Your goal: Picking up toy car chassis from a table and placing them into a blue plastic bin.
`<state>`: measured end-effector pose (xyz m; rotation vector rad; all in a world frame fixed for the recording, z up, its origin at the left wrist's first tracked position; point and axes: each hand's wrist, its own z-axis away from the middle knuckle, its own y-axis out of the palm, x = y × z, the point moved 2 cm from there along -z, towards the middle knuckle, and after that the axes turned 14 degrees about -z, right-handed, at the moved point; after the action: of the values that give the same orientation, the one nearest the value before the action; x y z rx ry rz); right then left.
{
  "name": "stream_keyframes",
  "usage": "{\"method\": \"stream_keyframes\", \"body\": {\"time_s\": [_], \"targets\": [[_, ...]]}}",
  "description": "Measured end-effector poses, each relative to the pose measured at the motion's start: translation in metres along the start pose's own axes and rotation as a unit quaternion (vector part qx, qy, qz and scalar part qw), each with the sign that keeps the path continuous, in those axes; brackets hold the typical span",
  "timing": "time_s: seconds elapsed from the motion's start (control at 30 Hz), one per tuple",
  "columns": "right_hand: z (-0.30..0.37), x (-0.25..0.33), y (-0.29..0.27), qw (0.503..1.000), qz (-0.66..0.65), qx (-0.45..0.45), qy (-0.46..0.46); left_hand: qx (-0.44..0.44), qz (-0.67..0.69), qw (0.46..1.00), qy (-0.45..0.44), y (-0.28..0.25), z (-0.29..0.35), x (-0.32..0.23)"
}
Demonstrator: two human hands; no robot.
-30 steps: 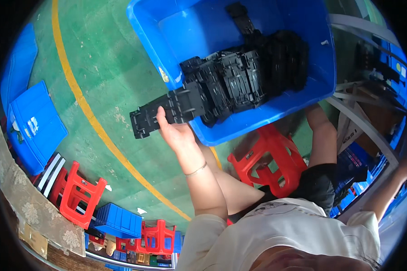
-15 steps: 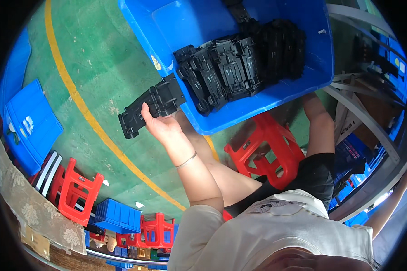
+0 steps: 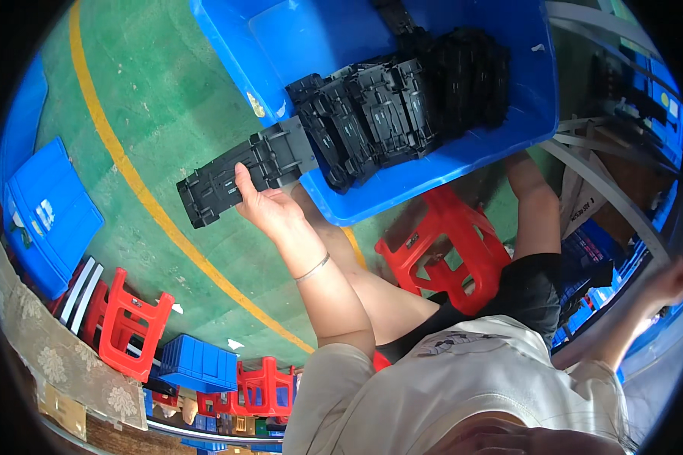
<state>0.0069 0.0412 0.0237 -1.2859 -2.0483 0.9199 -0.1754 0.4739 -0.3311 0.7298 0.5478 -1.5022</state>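
Observation:
My left hand (image 3: pixel 269 208) is closed on a long black moulded plastic part (image 3: pixel 214 184), with the thumb on top and the other fingers beneath. The part's right end overlaps the left rim of a large blue bin (image 3: pixel 425 184), and its left end hangs over the floor. Inside the bin stand several similar black plastic parts (image 3: pixel 379 106), packed side by side. At the far right edge, beside a metal frame, my right hand (image 3: pixel 669 284) is smeared by motion, so its fingers cannot be read.
A red plastic stool (image 3: pixel 448 250) stands by my legs, just below the bin. Grey metal bars (image 3: pixel 611 189) run along the right. At the left are a blue crate (image 3: pixel 49 216), another red stool (image 3: pixel 133 326) and a smaller blue box (image 3: pixel 197 362). A yellow line (image 3: pixel 140 182) crosses the green floor.
The black part in my left hand has shifted slightly left and turned its flatter face more toward me. My right hand has moved up and inward a little at the right edge.

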Motion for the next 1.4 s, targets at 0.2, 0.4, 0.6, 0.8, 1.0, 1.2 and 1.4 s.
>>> {"method": "stream_keyframes", "body": {"time_s": [0.2, 0.4, 0.6, 0.8, 1.0, 1.2, 1.4], "targets": [[0.168, 0.158, 0.211, 0.787, -0.301, 0.510, 0.173, 0.013, -0.009, 1.000, -0.006, 0.007, 0.006, 0.001], [0.246, 0.256, 0.322, 0.807, -0.325, 0.450, 0.203, 0.035, -0.027, 0.998, 0.045, 0.010, 0.008, -0.005], [0.257, 0.276, 0.342, 0.807, -0.204, 0.523, 0.181, 0.029, -0.029, 0.998, 0.050, 0.006, 0.007, -0.011], [0.246, 0.264, 0.329, 0.832, -0.216, 0.496, 0.122, 0.010, 0.012, 0.999, 0.041, 0.006, 0.007, -0.010], [0.220, 0.227, 0.309, 0.781, -0.360, 0.449, 0.241, -0.007, 0.003, 1.000, 0.029, 0.007, 0.013, -0.010], [0.201, 0.202, 0.307, 0.484, -0.539, 0.469, 0.505, 0.023, -0.013, 0.998, 0.056, 0.017, 0.016, -0.013], [0.188, 0.203, 0.303, 0.432, -0.564, 0.448, 0.543, 0.023, -0.031, 0.998, 0.058, 0.021, 0.015, -0.011]]}}
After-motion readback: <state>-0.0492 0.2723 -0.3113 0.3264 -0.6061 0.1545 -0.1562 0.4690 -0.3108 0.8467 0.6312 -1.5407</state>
